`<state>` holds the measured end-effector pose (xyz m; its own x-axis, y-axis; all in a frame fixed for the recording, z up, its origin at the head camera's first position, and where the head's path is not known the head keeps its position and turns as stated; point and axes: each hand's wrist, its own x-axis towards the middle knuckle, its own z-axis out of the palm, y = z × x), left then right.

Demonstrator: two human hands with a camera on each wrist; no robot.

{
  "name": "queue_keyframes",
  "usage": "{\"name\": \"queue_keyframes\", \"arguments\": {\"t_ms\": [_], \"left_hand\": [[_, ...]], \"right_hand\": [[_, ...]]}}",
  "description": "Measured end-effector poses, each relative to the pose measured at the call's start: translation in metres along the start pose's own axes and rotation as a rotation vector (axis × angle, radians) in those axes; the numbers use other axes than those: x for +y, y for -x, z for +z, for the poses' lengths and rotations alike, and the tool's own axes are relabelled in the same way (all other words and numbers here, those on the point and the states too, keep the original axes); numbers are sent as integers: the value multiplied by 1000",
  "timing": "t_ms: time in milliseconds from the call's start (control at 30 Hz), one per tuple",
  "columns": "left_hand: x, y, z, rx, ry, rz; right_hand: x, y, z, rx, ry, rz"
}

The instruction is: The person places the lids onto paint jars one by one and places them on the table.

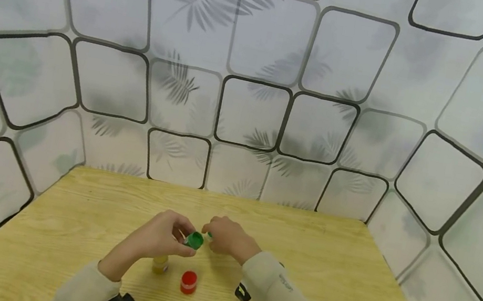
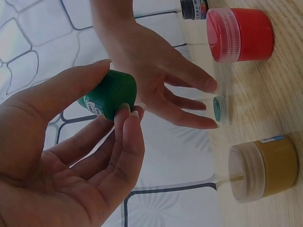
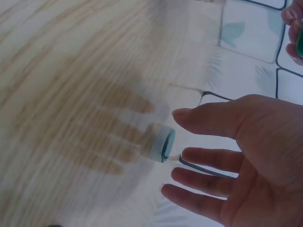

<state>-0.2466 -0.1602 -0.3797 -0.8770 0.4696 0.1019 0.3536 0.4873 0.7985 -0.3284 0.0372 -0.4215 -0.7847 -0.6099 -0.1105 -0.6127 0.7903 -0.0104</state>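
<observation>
My left hand (image 1: 167, 236) grips a small open green paint jar (image 2: 116, 92) between thumb and fingertips, its mouth tilted. Green colour shows inside the jar in the head view. The right hand (image 3: 251, 156) is reaching over the table with its fingers spread and fairly straight. Just beyond its fingertips, a clear lid with green on its inner side (image 3: 162, 144) lies on the wood. Whether any finger touches that lid, I cannot tell. On the table below the hands stand a red paint jar (image 1: 188, 282) and a yellow-ochre paint jar (image 1: 160, 265), both capped.
The wooden table (image 1: 322, 270) reaches back to a white patterned backdrop (image 1: 252, 115), which also runs along both sides. A small dark object with a coloured label (image 2: 194, 9) appears beyond the red jar in the left wrist view.
</observation>
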Motion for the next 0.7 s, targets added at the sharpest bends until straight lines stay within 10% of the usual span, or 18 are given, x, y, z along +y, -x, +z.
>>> {"name": "queue_keyframes", "arguments": {"t_ms": [700], "left_hand": [[0, -1, 8, 1, 4, -7]], "right_hand": [[0, 7, 12, 50, -29, -65]]}}
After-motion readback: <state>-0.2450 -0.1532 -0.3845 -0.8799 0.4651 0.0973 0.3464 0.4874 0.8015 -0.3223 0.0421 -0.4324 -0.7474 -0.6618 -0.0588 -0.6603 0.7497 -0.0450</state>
